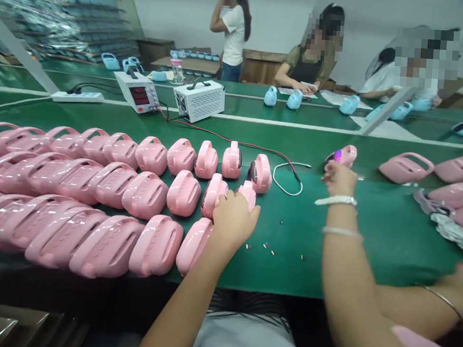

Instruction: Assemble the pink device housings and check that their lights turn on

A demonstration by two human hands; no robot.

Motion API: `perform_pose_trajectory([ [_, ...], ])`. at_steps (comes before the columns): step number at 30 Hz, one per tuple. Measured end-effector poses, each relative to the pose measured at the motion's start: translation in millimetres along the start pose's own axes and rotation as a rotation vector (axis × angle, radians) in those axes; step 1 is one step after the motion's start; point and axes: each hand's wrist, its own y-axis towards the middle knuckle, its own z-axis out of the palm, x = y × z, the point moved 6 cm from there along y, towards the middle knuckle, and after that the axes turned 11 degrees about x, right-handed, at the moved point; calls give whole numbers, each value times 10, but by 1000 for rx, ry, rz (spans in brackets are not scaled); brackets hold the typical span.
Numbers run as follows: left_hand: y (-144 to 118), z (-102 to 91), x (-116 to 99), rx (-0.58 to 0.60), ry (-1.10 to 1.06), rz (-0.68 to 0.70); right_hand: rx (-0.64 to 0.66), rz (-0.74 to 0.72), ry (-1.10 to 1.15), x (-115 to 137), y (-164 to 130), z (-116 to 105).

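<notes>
My left hand [234, 221] is closed over a pink portable speaker [247, 192] at the right end of the middle row. A neighbouring pink speaker [214, 193] stands just left of it. Farther right, my right hand [340, 178] has its fingers curled at another pink speaker [348, 154], whose front glows purple. Part of that speaker is hidden behind the fingers. Between my hands, a white cable [288, 192] lies looped on the green table [291, 225]. A few tiny dark and gold pieces [266, 245] are scattered nearer to me.
Rows of pink speakers [107, 244] fill the left. More speakers [406, 167] lie at the right, beside another person's arm [436, 301]. A power supply [136, 93], a white metal box [200, 100] and a power strip [78, 97] stand behind. People sit beyond blue speakers [294, 99].
</notes>
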Motion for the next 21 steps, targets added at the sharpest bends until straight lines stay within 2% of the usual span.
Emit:
perform_pose_trajectory([
  [2,105,88,15,-14,-86,20,110,8,-116,-288,-429,44],
  [4,134,143,70,5,-158,52,274,-8,-218,-612,-956,138],
  [7,-1,143,190,69,-320,106,485,-60,-333,-1011,-1672,284],
  [9,-186,134,277,172,-595,131,533,-105,-385,-1143,-1943,334],
  [11,-409,133,345,297,-946,141,534,-136,-416,-1185,-2032,358],
  [13,-626,130,416,371,-1187,137,528,-145,-424,-1175,-2008,367],
  [17,-958,207,600,377,-1185,118,526,-115,-368,-1088,-1922,283],
  [21,-1125,418,696,376,-1030,120,502,-6,-242,-983,-2005,30],
])
